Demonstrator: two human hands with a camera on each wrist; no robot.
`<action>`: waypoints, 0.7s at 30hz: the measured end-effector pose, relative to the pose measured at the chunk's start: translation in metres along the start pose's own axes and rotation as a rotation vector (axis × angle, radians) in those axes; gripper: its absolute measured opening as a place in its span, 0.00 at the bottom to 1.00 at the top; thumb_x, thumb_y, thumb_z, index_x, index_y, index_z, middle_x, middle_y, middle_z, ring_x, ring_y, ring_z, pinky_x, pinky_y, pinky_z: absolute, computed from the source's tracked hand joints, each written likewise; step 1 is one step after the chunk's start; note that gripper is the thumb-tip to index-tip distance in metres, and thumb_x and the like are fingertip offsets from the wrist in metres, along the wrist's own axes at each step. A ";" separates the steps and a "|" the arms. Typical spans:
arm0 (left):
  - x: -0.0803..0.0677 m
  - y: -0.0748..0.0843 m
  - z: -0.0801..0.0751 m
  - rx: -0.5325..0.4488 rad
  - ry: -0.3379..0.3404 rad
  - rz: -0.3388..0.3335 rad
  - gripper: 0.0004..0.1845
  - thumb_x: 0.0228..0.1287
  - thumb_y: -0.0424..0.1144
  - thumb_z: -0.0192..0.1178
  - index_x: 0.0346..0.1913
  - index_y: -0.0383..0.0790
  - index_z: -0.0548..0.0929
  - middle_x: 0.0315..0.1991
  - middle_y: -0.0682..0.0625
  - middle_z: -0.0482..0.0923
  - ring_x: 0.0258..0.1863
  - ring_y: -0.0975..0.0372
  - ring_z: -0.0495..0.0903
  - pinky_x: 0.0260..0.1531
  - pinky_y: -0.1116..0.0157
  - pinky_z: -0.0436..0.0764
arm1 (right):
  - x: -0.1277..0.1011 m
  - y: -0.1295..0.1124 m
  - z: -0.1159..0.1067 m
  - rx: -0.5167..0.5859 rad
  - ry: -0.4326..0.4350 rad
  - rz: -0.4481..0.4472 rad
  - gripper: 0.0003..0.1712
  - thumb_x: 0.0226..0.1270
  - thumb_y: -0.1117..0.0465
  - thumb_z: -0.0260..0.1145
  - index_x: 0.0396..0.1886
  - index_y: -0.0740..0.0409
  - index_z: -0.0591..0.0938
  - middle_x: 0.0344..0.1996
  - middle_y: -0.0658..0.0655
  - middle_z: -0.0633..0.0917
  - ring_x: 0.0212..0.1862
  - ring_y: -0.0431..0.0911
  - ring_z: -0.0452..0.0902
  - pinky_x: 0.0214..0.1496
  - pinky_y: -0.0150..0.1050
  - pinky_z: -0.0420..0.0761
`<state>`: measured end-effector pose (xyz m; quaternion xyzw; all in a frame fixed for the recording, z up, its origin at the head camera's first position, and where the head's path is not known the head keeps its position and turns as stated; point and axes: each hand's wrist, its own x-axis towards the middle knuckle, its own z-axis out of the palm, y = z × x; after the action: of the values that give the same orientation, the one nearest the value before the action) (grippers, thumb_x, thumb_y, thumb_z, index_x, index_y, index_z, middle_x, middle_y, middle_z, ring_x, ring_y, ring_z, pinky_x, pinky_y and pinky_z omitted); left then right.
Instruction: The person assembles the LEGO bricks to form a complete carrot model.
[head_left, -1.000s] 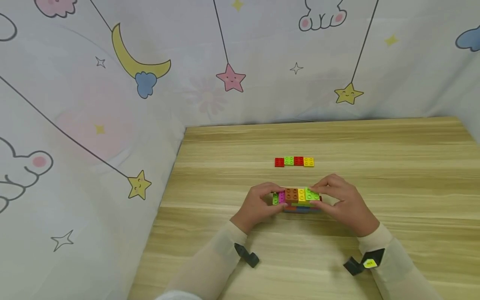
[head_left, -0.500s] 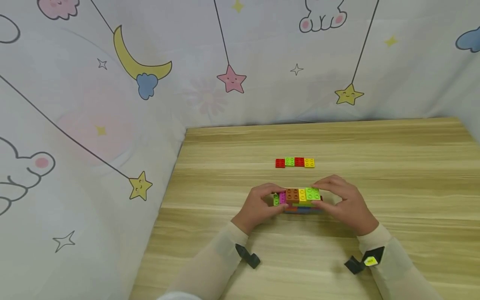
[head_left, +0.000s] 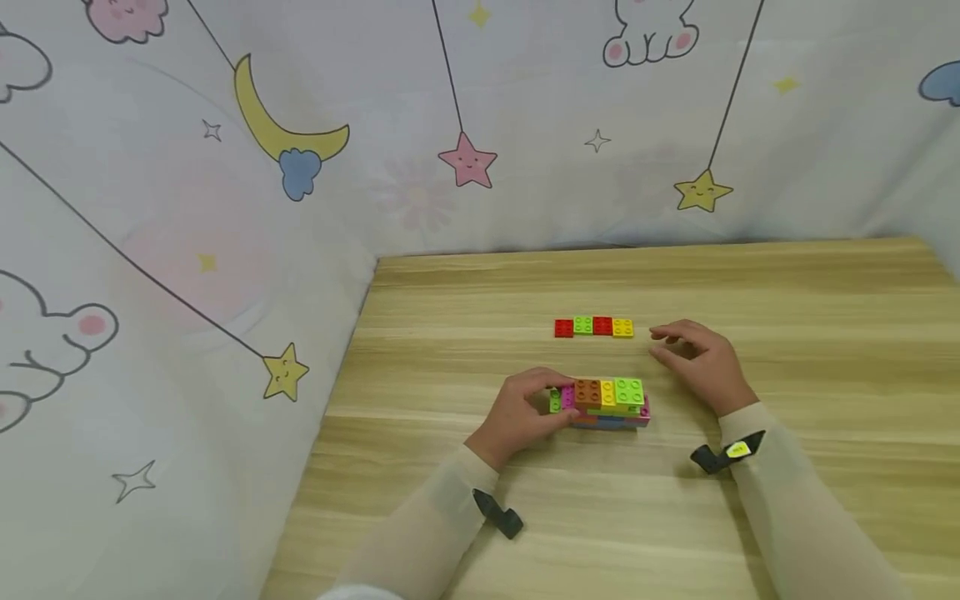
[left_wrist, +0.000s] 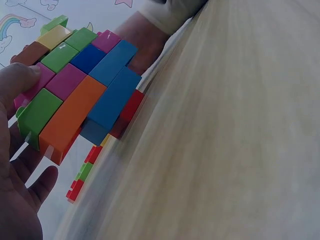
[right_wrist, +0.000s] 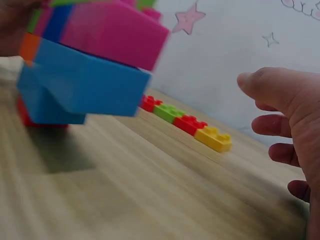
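Note:
A stepped stack of toy building bricks (head_left: 609, 412) stands on the table before me, with brown, yellow and light green bricks on top. My left hand (head_left: 519, 415) pinches its left end, thumb on the near side and fingers on the far side. In the left wrist view the thumb presses a magenta brick (left_wrist: 34, 89) above green, orange and blue ones. My right hand (head_left: 703, 367) is off the stack, fingers loosely bent and holding nothing. It is nearest to the yellow brick (head_left: 623, 328) at the right end of a row of loose bricks.
Beyond the stack, the row continues leftward with a red brick (head_left: 603, 325), a light green brick (head_left: 583, 325) and another red brick (head_left: 564, 328). The wooden table (head_left: 450, 317) meets a patterned cloth backdrop (head_left: 540, 192) at the back and left.
My right hand has let go of the stack's right end and moved away, toward the right of the loose row. The left hand keeps its grip on the stack, which stays in place.

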<state>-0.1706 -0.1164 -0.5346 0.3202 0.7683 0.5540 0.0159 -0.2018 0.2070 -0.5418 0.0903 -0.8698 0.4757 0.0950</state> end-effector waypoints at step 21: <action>0.000 -0.003 0.001 0.002 0.000 -0.025 0.19 0.59 0.37 0.78 0.54 0.45 0.89 0.51 0.52 0.87 0.51 0.64 0.84 0.57 0.63 0.82 | 0.056 0.021 0.014 -0.265 -0.206 -0.025 0.32 0.61 0.46 0.79 0.60 0.57 0.86 0.53 0.60 0.85 0.61 0.61 0.73 0.63 0.65 0.61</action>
<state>-0.1717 -0.1160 -0.5373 0.3106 0.7728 0.5529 0.0224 -0.2626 0.2028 -0.5522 0.1364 -0.9288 0.3439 0.0222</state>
